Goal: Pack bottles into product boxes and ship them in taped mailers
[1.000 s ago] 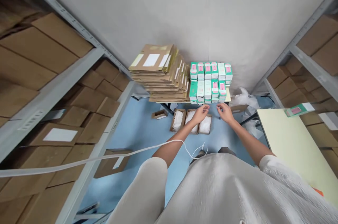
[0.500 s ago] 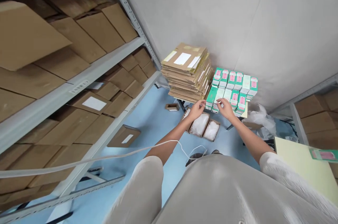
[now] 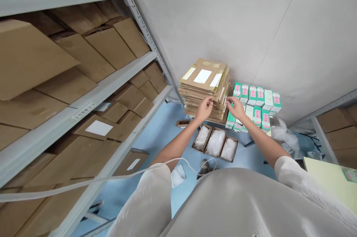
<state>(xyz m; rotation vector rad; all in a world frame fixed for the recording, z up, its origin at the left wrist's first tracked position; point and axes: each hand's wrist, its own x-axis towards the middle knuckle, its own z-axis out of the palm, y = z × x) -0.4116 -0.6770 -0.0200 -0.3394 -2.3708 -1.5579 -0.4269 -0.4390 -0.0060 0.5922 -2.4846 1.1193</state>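
My left hand [image 3: 205, 108] is raised in front of the stack of flattened brown cartons [image 3: 203, 76], its fingers curled together; whether they pinch anything small is not visible. To its right, my right hand [image 3: 235, 106] hangs over the left end of the green and white boxes [image 3: 252, 95], its thumb and fingers bent close together, and what they may hold is too small to make out. A gap separates the two hands. Several of the small boxes carry pink labels and stand in rows beside the carton stack.
Three open cartons with white wrapped contents [image 3: 215, 142] sit on the blue floor. A shelf rack [image 3: 111, 88] full of brown boxes runs along the left. A white cable [image 3: 111, 178] crosses in front of me. At lower right is a pale yellow tabletop [image 3: 326, 181].
Both hands have moved left relative to the small boxes, my left hand now in front of the carton stack. The view has shifted, and a white packet on the floor has come into sight.
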